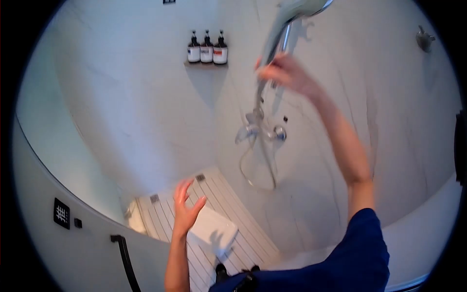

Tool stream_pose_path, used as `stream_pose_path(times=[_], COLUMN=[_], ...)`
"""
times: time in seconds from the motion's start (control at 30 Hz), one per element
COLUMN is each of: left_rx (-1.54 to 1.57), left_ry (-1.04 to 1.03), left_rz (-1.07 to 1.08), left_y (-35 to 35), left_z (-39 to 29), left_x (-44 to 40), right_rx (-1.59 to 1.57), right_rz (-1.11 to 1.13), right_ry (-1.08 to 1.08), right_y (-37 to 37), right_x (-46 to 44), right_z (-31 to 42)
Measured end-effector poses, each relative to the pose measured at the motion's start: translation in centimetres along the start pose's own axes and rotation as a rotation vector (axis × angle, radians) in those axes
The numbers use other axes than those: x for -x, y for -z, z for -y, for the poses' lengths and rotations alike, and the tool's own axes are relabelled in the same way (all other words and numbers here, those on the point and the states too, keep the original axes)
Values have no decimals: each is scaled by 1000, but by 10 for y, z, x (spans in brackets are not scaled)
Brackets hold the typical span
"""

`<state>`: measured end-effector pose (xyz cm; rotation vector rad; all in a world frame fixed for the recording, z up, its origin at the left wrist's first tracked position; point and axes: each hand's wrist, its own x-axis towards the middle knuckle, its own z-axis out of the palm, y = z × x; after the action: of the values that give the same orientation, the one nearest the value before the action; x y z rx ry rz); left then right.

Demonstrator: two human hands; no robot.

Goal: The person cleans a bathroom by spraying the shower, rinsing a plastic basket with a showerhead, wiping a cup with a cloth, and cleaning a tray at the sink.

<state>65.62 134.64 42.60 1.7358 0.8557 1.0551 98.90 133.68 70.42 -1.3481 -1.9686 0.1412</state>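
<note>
My right hand (287, 75) is raised at the lower end of the handle of a hand-held shower head (278, 31), with its fingers closed around it; motion blurs the fingers somewhat. The shower head is tilted, its wide end at the top edge of the view. From below the hand a shower hose (265, 151) hangs in a loop past the chrome mixer tap (258, 129) on the wall. My left hand (186, 207) is held out low with fingers curved and apart, nothing in it, above the slatted floor.
Three dark pump bottles (206, 51) stand on a small corner shelf (206, 65). A white rectangular mat or board (216, 226) lies on the slatted floor (253, 238). At left are a glass door's black handle (125, 263) and a black sign (62, 213). A metal wall fitting (424, 39) is at upper right.
</note>
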Motion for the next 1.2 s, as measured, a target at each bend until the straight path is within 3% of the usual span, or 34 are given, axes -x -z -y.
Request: stream_pose_path(times=[0.07, 0.1, 0.17, 0.2, 0.23, 0.27, 0.33, 0.37, 0.43, 0.5, 0.53, 0.57, 0.63, 0.73, 0.83, 1.07, 1.17, 1.2], left_rx=[519, 594, 751, 678, 605, 561, 625, 544, 617, 655, 591, 579, 569, 574, 552, 582, 524, 509], left_ry=[-26, 31, 108, 118, 127, 68, 282, 398, 416, 526, 542, 577, 601, 587, 615, 681, 656, 642], left_rz=[120, 214, 391, 390, 390, 333, 228, 183, -62, -242, -252, -274, -306, -304, -280, -321, -269, -191], left_y=[-32, -42, -55, -60, -65, -71, -78, -77, -81, -73, -65, -60, -53, -49, -48, -72, -83, -84], left_z=[-11, -11, -6, 13, 32, 43, 77, 91, 119, 120, 124, 124, 125, 131, 138, 159, 160, 158], left_x=[-16, -16, -18, -11, -4, 4, 24, 28, 32, 29, 29, 29, 28, 27, 29, 28, 28, 30], right_rx=[-123, -88, -401, -508, -683, -654, -781, -686, -489, -317, -413, -516, -511, -810, -852, -891, -812, -969], right_rz=[269, 477, 606, 561, 545, 522, 606, 557, 449, -13, -126, -299, -573, -713, -648, -459, -368, -359], right_ry=[-92, -162, -175, -91, -342, -270, -479, -474, -458, -654, -882, -943, -1010, -947, -1016, -884, -1029, -1064], right_y=[-89, -126, -222, -260, -282, -306, -321, -332, -358, -366, -347, -338, -323, -317, -316, -313, -352, -367], right_x=[47, 70, 123, 151, 175, 189, 199, 204, 207, 196, 180, 168, 139, 111, 92, 110, 159, 177], right_z=[-5, 8, -10, -18, -20, -34, -39, -53, -105, -162, -177, -196, -211, -235, -230, -185, -167, -163])
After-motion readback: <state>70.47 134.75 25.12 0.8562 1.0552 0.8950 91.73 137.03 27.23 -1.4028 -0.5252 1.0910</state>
